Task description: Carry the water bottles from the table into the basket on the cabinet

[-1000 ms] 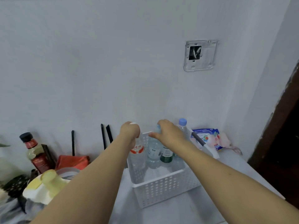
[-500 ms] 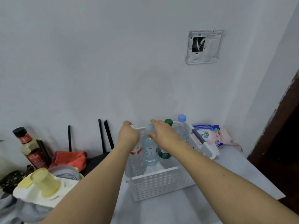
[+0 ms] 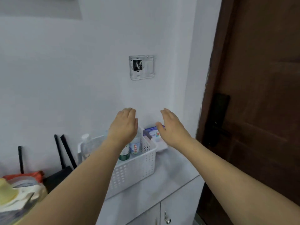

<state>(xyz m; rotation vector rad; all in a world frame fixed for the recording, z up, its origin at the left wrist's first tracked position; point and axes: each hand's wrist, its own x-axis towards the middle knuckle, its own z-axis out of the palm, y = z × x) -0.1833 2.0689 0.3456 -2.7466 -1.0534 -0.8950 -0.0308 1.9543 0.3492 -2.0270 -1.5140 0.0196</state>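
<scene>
White plastic with rows of small holes forms the basket (image 3: 138, 169), which sits on a pale cabinet (image 3: 170, 185) at about 6 o'clock in the head view, pushed back near a light grey wall (image 3: 81, 78). Several water bottles stand upright inside it: a clear one (image 3: 86, 145) at the basket's 9 o'clock end, one with a green label (image 3: 124, 154) nearer the middle, and one with a white and blue label (image 3: 135, 146) just beside the green one, toward 3 o'clock.

Two bare forearms reach forward from the bottom of the view. Left hand (image 3: 124, 125) hangs palm down above the basket, fingers spread loosely, its grip empty and touching no bottle (it partly hides the bottle tops). Right hand (image 3: 172, 127) hangs palm down too, at the left hand's 3 o'clock and well apart from it, fingers extended, grip open and holding nothing; it is above the basket's right rim and a blue and white packet (image 3: 153, 133) that lies just beside the basket.

At 12 o'clock from the hands, a bare metal switch frame (image 3: 141, 67) is fixed to the wall. A dark brown door (image 3: 259, 95) fills the 3 o'clock side. At 8 o'clock, thin black antennas (image 3: 65, 153) rise by the wall, with red cloth (image 3: 24, 176) and a pale yellow item (image 3: 8, 192) nearer the corner.
</scene>
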